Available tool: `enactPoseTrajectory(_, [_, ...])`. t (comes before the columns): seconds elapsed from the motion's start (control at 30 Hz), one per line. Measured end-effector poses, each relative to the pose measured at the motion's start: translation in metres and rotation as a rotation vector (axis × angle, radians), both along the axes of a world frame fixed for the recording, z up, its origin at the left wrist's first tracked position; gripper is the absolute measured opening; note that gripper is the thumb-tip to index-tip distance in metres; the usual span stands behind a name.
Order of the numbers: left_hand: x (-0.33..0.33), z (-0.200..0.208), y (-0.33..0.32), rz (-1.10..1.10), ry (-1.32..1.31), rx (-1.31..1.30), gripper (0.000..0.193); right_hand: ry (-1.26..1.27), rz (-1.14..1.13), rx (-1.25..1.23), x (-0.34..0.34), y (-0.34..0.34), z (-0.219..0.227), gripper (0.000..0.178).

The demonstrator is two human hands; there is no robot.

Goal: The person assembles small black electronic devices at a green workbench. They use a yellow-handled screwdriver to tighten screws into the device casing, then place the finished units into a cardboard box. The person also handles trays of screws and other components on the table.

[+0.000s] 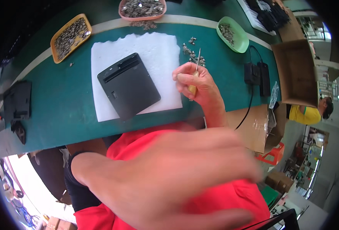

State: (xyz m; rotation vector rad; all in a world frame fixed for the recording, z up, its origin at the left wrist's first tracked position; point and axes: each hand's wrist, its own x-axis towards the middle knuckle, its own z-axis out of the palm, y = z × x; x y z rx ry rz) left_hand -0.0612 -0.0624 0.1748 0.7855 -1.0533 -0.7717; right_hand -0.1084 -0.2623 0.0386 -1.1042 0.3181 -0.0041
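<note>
My right hand (197, 82) is closed around a screwdriver-like tool with a yellow handle (193, 89), its thin metal shaft upright past the fingers. Whether its thumb and forefinger also pinch something small I cannot make out. Left of this hand, a flat black plastic casing (131, 86) with a slot along its far edge lies tilted on a white foam sheet (169, 50). My left hand (177, 176) is blurred and raised close to the camera, over my lap. Its fingers look stretched out and its thumb apart, with nothing visible in it. Small metal parts (194, 55) lie loose just beyond my right hand.
An orange tray (53, 48), a pink tray (154, 17) and a green tray (240, 44) of small metal parts stand along the back. Black power adapters (252, 73) with cables lie right, beside a cardboard box (294, 73). Black parts (18, 99) lie far left.
</note>
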Motion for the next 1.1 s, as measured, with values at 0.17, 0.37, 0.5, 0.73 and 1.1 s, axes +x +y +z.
enactPoseTrajectory(0.17, [0.049,-0.027,0.053,-0.088,0.010,-0.067,0.025,-0.001,-0.011,0.002,0.007,-0.007,0.005,0.008])
enactPoseTrajectory(0.37, [0.058,0.000,0.086,0.100,-0.292,-0.013,0.028,-0.043,-0.009,-0.013,0.020,-0.006,0.002,0.005])
enactPoseTrajectory(0.5, [0.043,-0.009,0.094,0.353,-0.342,-0.061,0.040,-0.034,0.018,-0.055,0.021,-0.007,0.002,0.005])
enactPoseTrajectory(0.73, [0.047,-0.003,0.098,0.313,-0.302,-0.025,0.028,0.018,0.039,-0.051,0.026,-0.006,-0.001,0.005])
enactPoseTrajectory(1.1, [0.044,-0.020,0.077,0.392,-0.263,-0.114,0.026,0.070,0.029,-0.241,0.044,0.007,0.002,0.008])
